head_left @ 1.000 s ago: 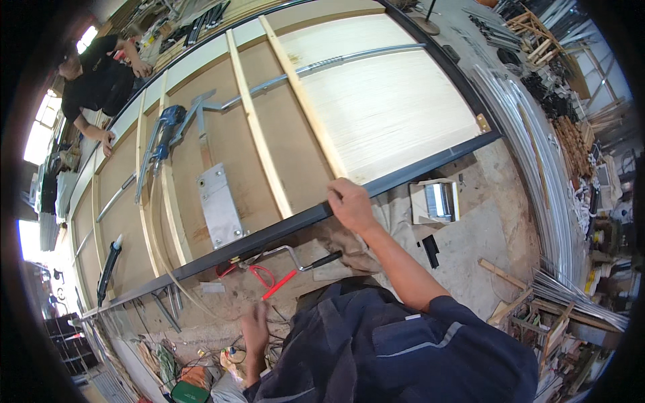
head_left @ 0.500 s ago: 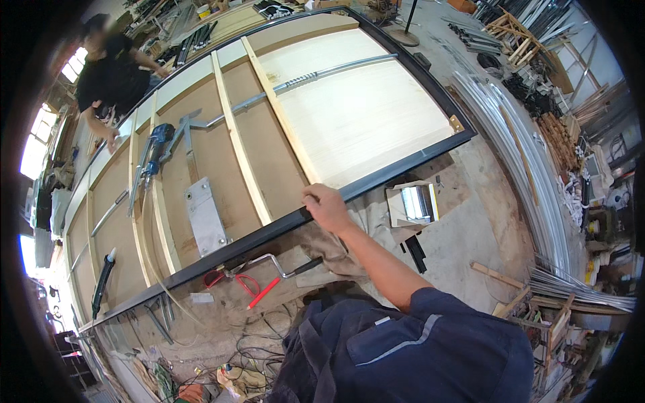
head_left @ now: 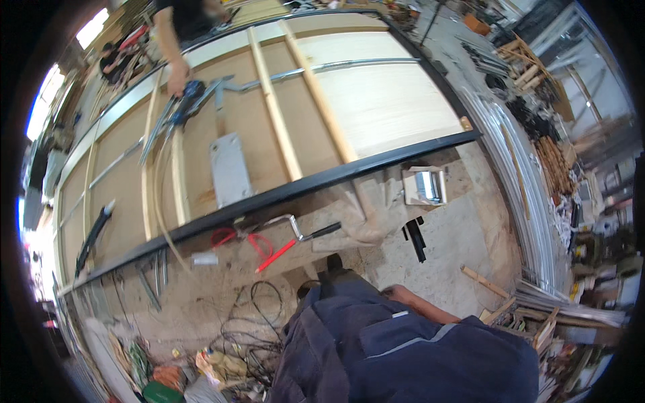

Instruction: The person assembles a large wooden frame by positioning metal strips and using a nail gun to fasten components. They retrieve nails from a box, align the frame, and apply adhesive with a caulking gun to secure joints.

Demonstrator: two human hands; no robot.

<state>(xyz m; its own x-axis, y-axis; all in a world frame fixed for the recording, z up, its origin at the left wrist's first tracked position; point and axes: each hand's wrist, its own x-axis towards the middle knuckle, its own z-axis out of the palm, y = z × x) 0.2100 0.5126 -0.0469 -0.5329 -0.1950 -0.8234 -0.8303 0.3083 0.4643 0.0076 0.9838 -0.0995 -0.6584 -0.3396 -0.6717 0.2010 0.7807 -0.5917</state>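
My right hand (head_left: 398, 293) is low at my side, partly hidden by my dark jacket, its fingers not clear; no held thing shows. My left hand is out of view. In front of me lies a large panel with a black metal frame (head_left: 316, 183), wooden slats (head_left: 275, 101) and a white board at its right end. On the panel sits a blue power tool (head_left: 185, 107) with long metal arms. A co-worker's hand (head_left: 177, 75) is at this tool from the far side. Near the tool lies a grey metal plate (head_left: 230, 171) with holes.
A black caulking gun (head_left: 93, 235) lies at the panel's left end. Below the near edge are a red-handled tool (head_left: 275, 256), a crank handle (head_left: 316, 232) and an opened box (head_left: 424, 186). Cables (head_left: 259, 302) trail over the floor. Long metal bars (head_left: 514, 188) lie at the right.
My right hand has left the black frame edge and drawn back to my side. The co-worker has come closer and reached a hand to the blue power tool.
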